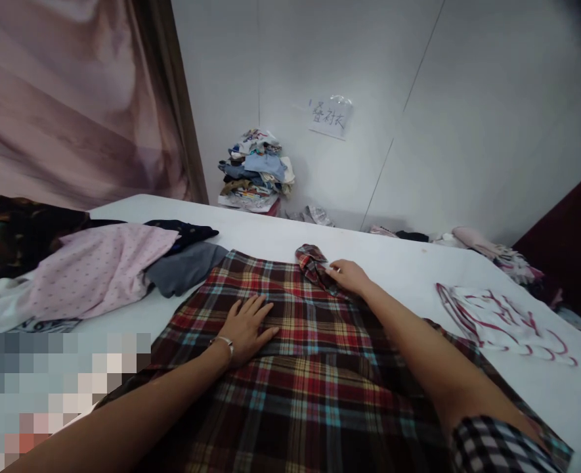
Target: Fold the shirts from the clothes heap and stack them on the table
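A red, brown and teal plaid shirt [300, 374] is spread flat on the white table [398, 259] in front of me. My left hand [247, 326] lies palm down on the shirt's middle, fingers spread, a thin bracelet on the wrist. Farther away, my right hand [349, 276] grips a bunched part of the same shirt [314, 263] at its far edge, lifted slightly off the table.
A pink dotted garment [98, 269], a grey one [186, 266] and dark clothes [19, 233] lie piled at left. A white garment with red stripes [501, 322] lies at right. Folded clothes [257, 171] are stacked by the wall under a paper label [330, 118].
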`<state>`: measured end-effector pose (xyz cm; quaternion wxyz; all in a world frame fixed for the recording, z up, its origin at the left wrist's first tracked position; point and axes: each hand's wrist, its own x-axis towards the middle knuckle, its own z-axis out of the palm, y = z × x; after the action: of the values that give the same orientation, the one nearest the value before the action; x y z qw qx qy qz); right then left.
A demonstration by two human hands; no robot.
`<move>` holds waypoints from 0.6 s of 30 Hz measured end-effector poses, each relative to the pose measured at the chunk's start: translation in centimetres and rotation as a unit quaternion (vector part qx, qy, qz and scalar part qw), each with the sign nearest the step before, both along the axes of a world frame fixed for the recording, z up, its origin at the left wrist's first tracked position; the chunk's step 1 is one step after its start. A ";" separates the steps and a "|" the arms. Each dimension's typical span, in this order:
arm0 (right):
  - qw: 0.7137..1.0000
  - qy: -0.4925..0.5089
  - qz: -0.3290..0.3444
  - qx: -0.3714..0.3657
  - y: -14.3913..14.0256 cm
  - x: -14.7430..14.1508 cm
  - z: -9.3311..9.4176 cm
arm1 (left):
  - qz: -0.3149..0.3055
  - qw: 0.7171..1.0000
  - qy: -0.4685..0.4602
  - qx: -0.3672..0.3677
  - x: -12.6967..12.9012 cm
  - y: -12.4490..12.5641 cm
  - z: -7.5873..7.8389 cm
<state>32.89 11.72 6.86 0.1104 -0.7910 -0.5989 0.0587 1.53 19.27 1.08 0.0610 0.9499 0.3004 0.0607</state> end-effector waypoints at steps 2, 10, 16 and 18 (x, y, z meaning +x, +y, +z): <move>0.995 0.046 -0.086 -0.003 2.1 0.2 0.5 | 0.002 1.000 0.003 0.001 0.0 0.0 0.0; 0.969 0.184 -0.149 0.068 7.5 -2.5 -1.1 | -0.002 1.000 -0.011 0.010 -0.2 0.2 -0.1; 0.894 0.279 -0.200 0.287 4.0 2.7 2.5 | -0.001 1.000 -0.009 -0.002 0.0 -0.2 0.3; 0.809 0.385 -0.177 0.406 1.7 4.5 4.0 | -0.001 1.000 -0.011 -0.006 0.0 -0.4 0.3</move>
<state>37.37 13.42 10.88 0.6521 -0.6785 -0.3262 0.0895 1.54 18.91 1.36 0.0700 0.9492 0.2987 0.0695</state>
